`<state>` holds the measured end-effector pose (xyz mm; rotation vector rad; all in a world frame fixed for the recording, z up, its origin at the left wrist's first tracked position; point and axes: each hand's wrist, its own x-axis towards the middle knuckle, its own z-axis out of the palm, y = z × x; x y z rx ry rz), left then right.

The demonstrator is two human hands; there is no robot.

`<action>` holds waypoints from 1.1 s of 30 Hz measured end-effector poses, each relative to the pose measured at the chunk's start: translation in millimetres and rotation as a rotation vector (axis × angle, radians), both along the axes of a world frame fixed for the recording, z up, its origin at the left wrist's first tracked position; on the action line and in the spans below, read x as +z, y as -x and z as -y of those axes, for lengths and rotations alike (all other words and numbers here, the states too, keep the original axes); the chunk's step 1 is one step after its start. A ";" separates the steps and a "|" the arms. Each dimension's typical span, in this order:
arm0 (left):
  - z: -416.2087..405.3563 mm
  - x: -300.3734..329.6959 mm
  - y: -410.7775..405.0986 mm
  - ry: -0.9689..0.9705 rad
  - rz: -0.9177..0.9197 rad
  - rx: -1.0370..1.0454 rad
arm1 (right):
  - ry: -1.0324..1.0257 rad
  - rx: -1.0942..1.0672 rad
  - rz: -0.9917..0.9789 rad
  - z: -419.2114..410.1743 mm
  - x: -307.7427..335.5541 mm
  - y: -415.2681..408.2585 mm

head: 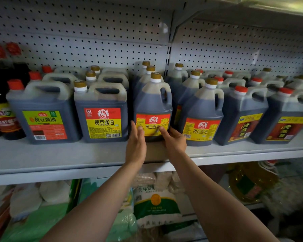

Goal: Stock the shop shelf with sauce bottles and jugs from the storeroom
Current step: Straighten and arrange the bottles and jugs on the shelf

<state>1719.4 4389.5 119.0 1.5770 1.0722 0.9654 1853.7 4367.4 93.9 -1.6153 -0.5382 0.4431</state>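
The left hand and right hand are pressing, fingers straight, on the full, heavy-looking jug sitting on the shelf. Its top handle looks best for holding.

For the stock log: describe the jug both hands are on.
The jug is translucent plastic, filled with dark sauce, with a gold cap, a side handle at right and a red-and-yellow label. It stands upright at the shelf front. The left hand and right hand press straight fingers against its lower label.
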 end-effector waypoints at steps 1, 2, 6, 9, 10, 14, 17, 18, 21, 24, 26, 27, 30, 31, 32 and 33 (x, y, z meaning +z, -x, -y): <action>0.0 -0.7 0.2 -0.005 -0.012 -0.004 | -0.004 0.002 0.018 1.8 -0.5 0.6; -0.2 -1.5 0.5 -0.008 -0.020 -0.007 | -0.008 0.005 0.034 3.4 -1.3 1.0; 1.6 -1.1 3.4 -0.019 -0.027 0.003 | -0.016 0.025 0.064 6.6 -3.4 4.4; 2.1 -0.8 4.0 -0.013 -0.022 0.007 | -0.014 0.045 0.073 7.4 -3.4 3.9; 2.3 -0.9 3.8 -0.016 -0.026 0.009 | -0.011 0.049 0.075 7.8 -3.0 3.4; 5.2 0.2 4.2 -0.034 -0.058 0.012 | -0.006 0.050 0.074 8.4 -3.6 -0.1; 7.1 1.8 5.8 -0.031 -0.076 0.019 | -0.017 0.049 0.069 8.3 -3.4 -0.4; 7.4 2.3 6.2 -0.030 -0.080 0.022 | -0.023 0.048 0.064 8.4 -3.0 -0.1; 8.2 2.9 6.7 -0.027 -0.082 0.031 | -0.040 0.063 0.052 9.8 -2.0 1.4; 10.2 3.0 6.8 -0.037 -0.099 0.038 | -0.045 0.076 0.057 10.0 -1.5 2.9; 10.8 2.7 6.8 -0.049 -0.111 0.043 | -0.044 0.071 0.062 10.3 -0.5 4.3; 10.6 2.7 6.5 -0.046 -0.111 0.048 | -0.044 0.074 0.065 10.0 -0.9 4.1; 10.9 1.0 3.6 -0.024 -0.113 0.063 | -0.034 0.093 0.067 12.5 1.9 4.9; 11.0 0.2 2.8 -0.020 -0.117 0.065 | -0.039 0.095 0.062 12.9 1.9 4.3; 10.9 -0.1 2.3 -0.020 -0.124 0.065 | -0.042 0.097 0.056 13.9 2.4 4.0; 10.4 -0.2 1.7 -0.018 -0.130 0.066 | -0.040 0.104 0.057 15.4 2.4 4.1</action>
